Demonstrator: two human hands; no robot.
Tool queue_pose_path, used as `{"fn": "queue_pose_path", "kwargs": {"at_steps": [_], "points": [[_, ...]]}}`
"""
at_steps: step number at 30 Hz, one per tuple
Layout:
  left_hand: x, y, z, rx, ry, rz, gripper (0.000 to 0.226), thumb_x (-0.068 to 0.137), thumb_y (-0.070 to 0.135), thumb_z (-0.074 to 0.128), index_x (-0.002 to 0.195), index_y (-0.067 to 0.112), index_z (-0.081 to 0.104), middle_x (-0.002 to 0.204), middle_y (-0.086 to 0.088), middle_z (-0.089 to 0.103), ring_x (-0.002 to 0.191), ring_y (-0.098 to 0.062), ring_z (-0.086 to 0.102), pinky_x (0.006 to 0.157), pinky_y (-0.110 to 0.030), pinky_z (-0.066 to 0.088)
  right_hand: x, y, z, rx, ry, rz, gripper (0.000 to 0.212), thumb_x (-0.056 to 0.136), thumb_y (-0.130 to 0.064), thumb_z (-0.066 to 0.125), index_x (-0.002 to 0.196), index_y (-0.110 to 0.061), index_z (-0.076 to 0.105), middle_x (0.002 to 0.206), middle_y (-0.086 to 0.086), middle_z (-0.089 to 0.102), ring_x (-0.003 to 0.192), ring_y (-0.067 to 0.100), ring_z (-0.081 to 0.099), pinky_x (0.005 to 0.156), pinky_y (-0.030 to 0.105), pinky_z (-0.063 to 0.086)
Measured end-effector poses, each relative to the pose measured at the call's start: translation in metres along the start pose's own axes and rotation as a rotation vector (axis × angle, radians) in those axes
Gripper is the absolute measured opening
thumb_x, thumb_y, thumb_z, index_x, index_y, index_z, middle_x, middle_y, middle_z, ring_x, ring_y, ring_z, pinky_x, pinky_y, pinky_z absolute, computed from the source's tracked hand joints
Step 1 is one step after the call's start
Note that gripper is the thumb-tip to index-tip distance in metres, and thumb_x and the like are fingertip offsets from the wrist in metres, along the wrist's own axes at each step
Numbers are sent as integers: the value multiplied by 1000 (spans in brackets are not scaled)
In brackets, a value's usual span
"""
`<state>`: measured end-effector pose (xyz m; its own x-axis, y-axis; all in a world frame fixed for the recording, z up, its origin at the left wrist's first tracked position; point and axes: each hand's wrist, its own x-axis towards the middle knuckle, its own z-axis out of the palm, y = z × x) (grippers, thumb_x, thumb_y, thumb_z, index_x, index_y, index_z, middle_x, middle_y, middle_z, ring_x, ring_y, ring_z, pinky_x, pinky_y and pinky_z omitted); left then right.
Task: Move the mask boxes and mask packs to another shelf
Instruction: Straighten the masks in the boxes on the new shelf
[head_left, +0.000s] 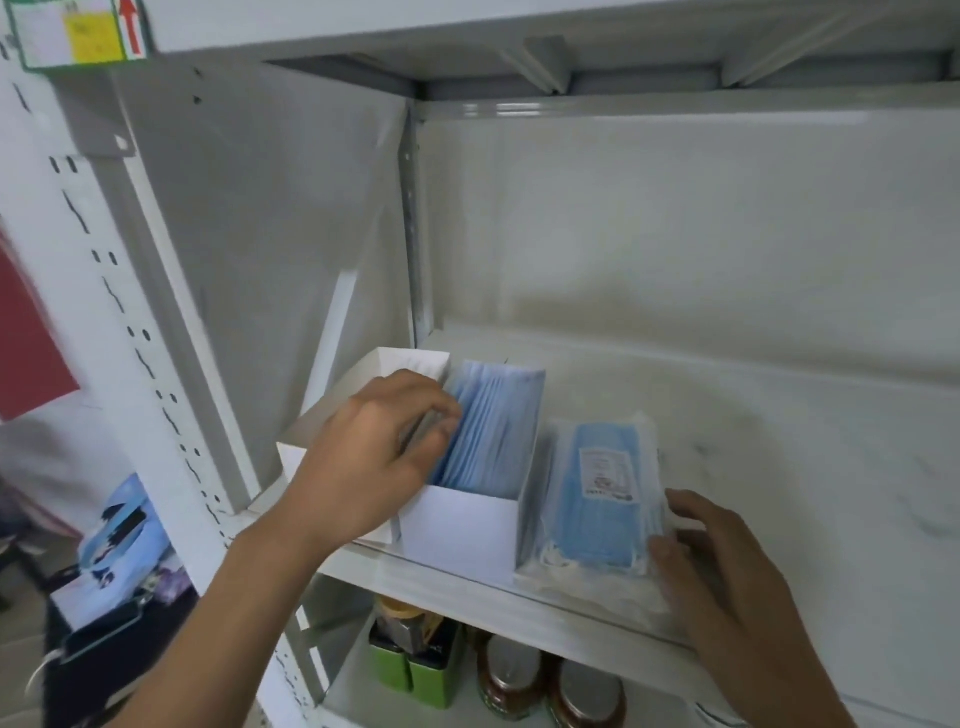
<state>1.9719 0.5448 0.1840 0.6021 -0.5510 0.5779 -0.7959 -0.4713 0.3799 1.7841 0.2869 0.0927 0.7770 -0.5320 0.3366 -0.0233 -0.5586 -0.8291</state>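
A: What's the setting?

B: A white metal shelving unit with a pale back wall. The shelf (779, 441) at chest height carries the masks, and its slotted upright (130, 322) runs down the left side.

A: And left of that upright?

B: A blue printed mask box (117, 540) sits lower down, outside the unit, on a dark surface.

A: What's on the shelf itself?

B: At the left end stands an open white box (332, 415). Touching its right side is a second white box (460, 525), open on top and packed with blue masks (488, 431) standing on edge.

A: Where is the left hand?

B: The left hand (374, 457) reaches over the first box, its fingers curled down onto the near-left edge of the blue masks. Whether it truly pinches them I cannot tell.

A: And further right?

B: A clear-wrapped mask pack (602, 499) lies flat just beside the second box, near the shelf's front edge. The right hand (717, 561) rests against the pack's right side with relaxed, spread fingers, not closed round it.

A: Anything underneath?

B: On the shelf below, green containers (415, 670) and brown jars with metal lids (550, 686).
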Motion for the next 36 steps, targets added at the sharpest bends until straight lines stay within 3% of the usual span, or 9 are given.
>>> {"fn": "queue_pose_path", "kwargs": {"at_steps": [4, 11, 15, 21, 25, 28, 30, 32, 36], "points": [[0, -4, 6, 16, -68, 6, 18, 92, 37, 64, 108, 31, 70, 117, 17, 65, 109, -6, 59, 90, -35, 59, 11, -3, -2, 168, -25, 159, 59, 77, -56, 59, 134, -48, 45, 142, -14, 50, 117, 2, 59, 74, 18, 53], [13, 15, 16, -10, -157, 215, 18, 96, 42, 54, 109, 38, 65, 116, 25, 59, 105, 4, 54, 80, -10, 46, 16, -21, 31, 213, -72, 253, 59, 91, -30, 71, 141, -36, 41, 142, -10, 48, 121, 2, 53, 101, 25, 42], [11, 14, 18, 44, -199, 273, 28, 93, 51, 49, 111, 37, 65, 116, 23, 60, 100, -4, 60, 74, -17, 50, 13, -31, 39, 146, -128, 264, 78, 90, -43, 68, 156, -34, 27, 157, -19, 27, 143, -1, 29, 120, 28, 27], [12, 10, 13, -140, -148, 210, 22, 93, 51, 50, 104, 39, 66, 111, 25, 62, 106, 0, 61, 81, -33, 58, 13, -40, 23, 96, -226, 256, 100, 69, -76, 50, 158, -46, 12, 165, -27, -4, 148, -11, -5, 119, 20, 3], [25, 4, -1, 4, -104, 149, 19, 91, 47, 55, 101, 38, 69, 107, 24, 64, 97, -1, 60, 78, -34, 57, 26, -58, 9, -18, -52, 139, 85, 79, -73, 44, 157, -48, 20, 160, -33, 12, 147, -10, 9, 116, 18, 6], [38, 1, -14, 77, -81, 30, 8, 91, 36, 66, 98, 36, 71, 98, 17, 64, 87, -4, 61, 74, -30, 56, 39, -79, 14, -17, -11, -41, 49, 91, -67, 51, 137, -50, 50, 132, -55, 37, 123, -27, 36, 107, 17, 28], [42, 14, -9, 184, -271, 7, 19, 90, 47, 63, 105, 38, 68, 104, 15, 62, 91, -11, 60, 77, -33, 53, 50, -94, 28, -63, -15, -151, 29, 98, -50, 56, 126, -44, 60, 128, -41, 53, 120, -21, 44, 98, 12, 36], [44, 31, 5, 200, -452, 10, 26, 89, 50, 61, 111, 36, 65, 108, 10, 62, 88, -14, 57, 71, -30, 47, 61, -107, 45, -163, -93, -228, 30, 100, -32, 56, 129, -34, 61, 135, -22, 57, 124, -1, 51, 103, 23, 43], [49, 35, 14, 307, -462, 1, 18, 90, 35, 63, 104, 24, 66, 105, 2, 65, 86, -18, 61, 65, -27, 39, 66, -111, 67, -369, -248, -277, 28, 100, -23, 52, 125, -21, 65, 130, -4, 63, 120, 19, 55, 103, 41, 45]]}}
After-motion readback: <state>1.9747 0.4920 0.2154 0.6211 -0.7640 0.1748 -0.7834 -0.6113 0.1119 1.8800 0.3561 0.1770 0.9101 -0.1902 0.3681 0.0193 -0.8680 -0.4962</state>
